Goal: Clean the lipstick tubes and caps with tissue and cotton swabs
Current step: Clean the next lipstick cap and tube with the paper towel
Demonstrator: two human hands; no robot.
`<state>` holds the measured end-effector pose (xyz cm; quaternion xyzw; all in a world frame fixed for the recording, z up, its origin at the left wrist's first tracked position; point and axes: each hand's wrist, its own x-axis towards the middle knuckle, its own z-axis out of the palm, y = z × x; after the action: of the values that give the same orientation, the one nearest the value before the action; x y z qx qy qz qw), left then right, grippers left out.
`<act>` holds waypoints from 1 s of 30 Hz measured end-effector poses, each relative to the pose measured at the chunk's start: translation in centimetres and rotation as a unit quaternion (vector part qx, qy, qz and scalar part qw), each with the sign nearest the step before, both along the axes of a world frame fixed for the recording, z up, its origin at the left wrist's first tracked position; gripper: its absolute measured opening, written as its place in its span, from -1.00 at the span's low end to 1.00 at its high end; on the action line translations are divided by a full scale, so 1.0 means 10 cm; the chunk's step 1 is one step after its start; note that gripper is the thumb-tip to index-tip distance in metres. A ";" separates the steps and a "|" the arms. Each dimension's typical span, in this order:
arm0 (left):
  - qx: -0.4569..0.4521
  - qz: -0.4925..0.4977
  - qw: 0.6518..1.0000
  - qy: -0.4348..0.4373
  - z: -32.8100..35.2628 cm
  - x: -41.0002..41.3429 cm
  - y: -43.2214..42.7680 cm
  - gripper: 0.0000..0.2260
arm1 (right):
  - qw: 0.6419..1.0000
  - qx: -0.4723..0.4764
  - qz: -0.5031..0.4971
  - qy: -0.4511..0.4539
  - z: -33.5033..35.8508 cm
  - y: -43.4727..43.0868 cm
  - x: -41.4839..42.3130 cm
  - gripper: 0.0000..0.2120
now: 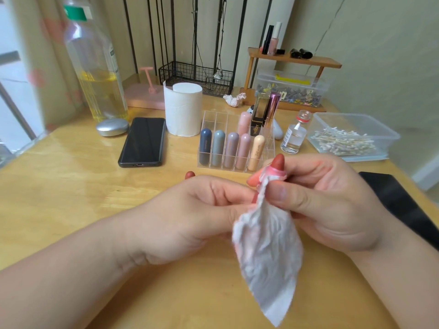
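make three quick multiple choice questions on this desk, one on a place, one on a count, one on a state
1. Where are the cotton swabs? A) wire basket B) clear tub at right C) on the phone
2. How many capsule tubes stand in the organizer's front row? A) three B) five C) seven
3. The held lipstick is: A) capped B) lying on the table C) uncapped, tissue around its tube

Answers: 1 B, swabs fill the tub; 2 B, five rounded tops side by side; 3 C, its red tip is bare.

Left hand (190, 214) curled, pinching; right hand (332, 205) curled, thumb pressing
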<state>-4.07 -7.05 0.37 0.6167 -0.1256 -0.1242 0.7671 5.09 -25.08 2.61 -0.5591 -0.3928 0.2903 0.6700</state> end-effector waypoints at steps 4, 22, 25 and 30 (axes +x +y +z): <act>0.078 0.171 0.981 -0.050 -0.06 0.01 -0.08 -0.84 | 0.999 -0.007 -0.035 -0.038 -0.05 0.04 -0.01 -0.79; 0.065 0.237 0.965 -0.093 -0.03 -0.02 -0.13 -0.78 | 0.999 -0.003 -0.033 -0.002 -0.05 0.04 -0.01 -0.71; 0.067 0.206 0.971 -0.096 -0.01 -0.01 -0.08 -0.82 | 0.999 -0.003 -0.044 -0.018 -0.06 0.04 0.00 -0.70; -0.054 -0.006 0.999 0.002 0.04 0.00 0.00 -0.72 | 1.000 0.026 0.002 0.007 0.03 -0.02 -0.02 -0.75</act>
<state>-4.10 -7.03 0.73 0.5733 -0.1344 -0.1231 0.7988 4.92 -25.30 2.95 -0.5389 -0.3963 0.2853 0.6865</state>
